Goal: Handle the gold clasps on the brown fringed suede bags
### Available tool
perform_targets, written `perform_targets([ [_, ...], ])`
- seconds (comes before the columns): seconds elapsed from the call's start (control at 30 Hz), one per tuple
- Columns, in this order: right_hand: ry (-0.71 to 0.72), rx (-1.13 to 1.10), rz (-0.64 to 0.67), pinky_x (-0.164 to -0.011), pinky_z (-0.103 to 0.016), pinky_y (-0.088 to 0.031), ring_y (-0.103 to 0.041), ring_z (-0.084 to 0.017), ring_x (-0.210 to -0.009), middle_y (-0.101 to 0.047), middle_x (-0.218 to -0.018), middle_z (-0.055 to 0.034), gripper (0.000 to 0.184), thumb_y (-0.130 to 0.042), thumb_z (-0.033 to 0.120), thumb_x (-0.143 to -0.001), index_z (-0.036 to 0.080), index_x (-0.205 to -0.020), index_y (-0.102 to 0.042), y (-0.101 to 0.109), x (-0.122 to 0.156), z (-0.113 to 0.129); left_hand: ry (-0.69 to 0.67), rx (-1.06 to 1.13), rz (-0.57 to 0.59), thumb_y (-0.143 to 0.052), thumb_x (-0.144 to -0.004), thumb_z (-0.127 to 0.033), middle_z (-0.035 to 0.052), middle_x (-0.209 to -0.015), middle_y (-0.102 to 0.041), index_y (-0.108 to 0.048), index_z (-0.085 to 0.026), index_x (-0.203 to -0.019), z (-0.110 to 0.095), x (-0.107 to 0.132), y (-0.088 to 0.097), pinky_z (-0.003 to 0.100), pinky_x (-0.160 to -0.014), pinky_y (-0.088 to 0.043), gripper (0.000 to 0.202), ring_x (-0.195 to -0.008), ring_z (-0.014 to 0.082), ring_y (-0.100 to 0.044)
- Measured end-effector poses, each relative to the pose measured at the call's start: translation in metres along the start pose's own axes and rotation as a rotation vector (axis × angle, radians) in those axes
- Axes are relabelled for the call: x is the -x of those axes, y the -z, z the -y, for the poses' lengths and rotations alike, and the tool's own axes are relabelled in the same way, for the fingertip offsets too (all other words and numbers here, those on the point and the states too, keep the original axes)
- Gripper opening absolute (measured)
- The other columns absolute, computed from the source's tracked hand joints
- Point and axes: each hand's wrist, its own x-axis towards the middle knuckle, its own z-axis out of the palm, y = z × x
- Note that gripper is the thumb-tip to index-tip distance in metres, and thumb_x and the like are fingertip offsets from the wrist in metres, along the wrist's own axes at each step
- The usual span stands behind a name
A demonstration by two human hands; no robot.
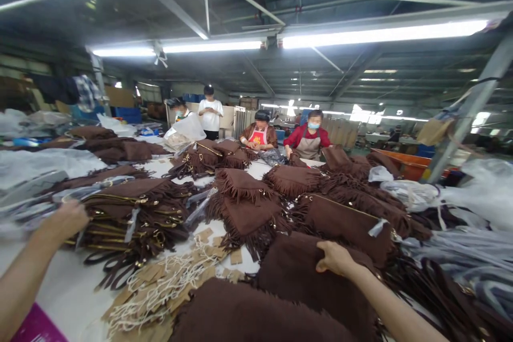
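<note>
The right hand (pixel 335 258) grips the top edge of a brown bag (pixel 296 283), fingers curled over it. The left hand (pixel 66 219) is blurred, so I cannot tell its grip. It hangs beside the strap pile (pixel 132 222), above bare tabletop (pixel 68 294).

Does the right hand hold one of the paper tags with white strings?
No, the right hand grips the edge of a brown bag, and the paper tags lie apart from it.

You cannot read any words or numbers here. The brown paper tags (pixel 160 278) are too small and blurry for you
</note>
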Motion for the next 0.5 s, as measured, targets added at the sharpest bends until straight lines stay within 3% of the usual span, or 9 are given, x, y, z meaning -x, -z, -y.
perform_targets([
  [0.13, 0.106, -0.008, -0.165, -0.075, -0.031, -0.043, -0.058, -0.018, -0.087, -0.063, -0.089, -0.0017, 0.021, -0.065, 0.032, -0.071, 0.018, -0.086, -0.061, 0.023, 0.025, 0.001, 0.015, -0.036, -0.087, -0.041, -0.068, -0.034, -0.0142, -0.124, -0.049, -0.017, -0.049, -0.133, 0.11, -0.037, 0.042, 0.056, -0.099, -0.033, 0.071, -0.132, 0.03, -0.02],
  [0.23, 0.147, 0.027, -0.31, -0.072, -0.028, -0.039, -0.057, -0.018, -0.085, -0.062, -0.087, -0.0016, 0.01, -0.061, 0.023, -0.071, 0.02, -0.08, -0.061, 0.045, 0.048, 0.005, -0.001, -0.048, -0.118, -0.037, -0.07, -0.034, -0.0115, -0.118, -0.054, -0.025, -0.048, -0.131, 0.167, -0.048, 0.064, 0.056, -0.101, -0.03, 0.063, -0.131, 0.0276, -0.023],
  [0.33, 0.178, 0.074, -0.431, -0.074, -0.03, -0.037, -0.056, -0.02, -0.082, -0.061, -0.087, -0.0024, 0.009, -0.056, 0.019, -0.072, 0.021, -0.08, -0.061, 0.064, 0.072, 0.006, -0.004, -0.068, -0.117, -0.034, -0.073, -0.033, -0.0005, -0.097, -0.064, -0.053, -0.034, -0.117, 0.201, -0.035, 0.07, 0.055, -0.1, -0.03, 0.047, -0.126, 0.0276, -0.034],
  [0.4, 0.192, 0.088, -0.489, -0.074, -0.031, -0.036, -0.055, -0.021, -0.082, -0.06, -0.087, -0.0026, 0.013, -0.054, 0.019, -0.073, 0.023, -0.084, -0.061, 0.075, 0.087, 0.005, -0.001, -0.097, -0.094, -0.03, -0.077, -0.03, 0.003, -0.064, -0.061, -0.068, -0.025, -0.079, 0.217, -0.02, 0.07, 0.057, -0.094, -0.035, 0.039, -0.12, 0.0286, -0.042],
  [0.47, 0.194, 0.078, -0.527, -0.073, -0.031, -0.036, -0.056, -0.021, -0.081, -0.06, -0.087, -0.0025, 0.016, -0.054, 0.019, -0.073, 0.024, -0.087, -0.061, 0.083, 0.101, 0.004, 0.003, -0.13, -0.076, -0.024, -0.08, -0.028, 0.0019, -0.039, -0.044, -0.055, -0.022, -0.044, 0.229, -0.008, 0.074, 0.059, -0.084, -0.042, 0.048, -0.113, 0.0299, -0.05],
  [0.5, 0.191, 0.064, -0.538, -0.072, -0.031, -0.036, -0.056, -0.021, -0.08, -0.06, -0.086, -0.002, 0.016, -0.055, 0.019, -0.073, 0.024, -0.086, -0.061, 0.086, 0.106, 0.003, 0.007, -0.144, -0.077, -0.023, -0.081, -0.029, 0.0014, -0.035, -0.038, -0.047, -0.021, -0.037, 0.234, -0.004, 0.078, 0.059, -0.08, -0.044, 0.051, -0.111, 0.0302, -0.052],
])
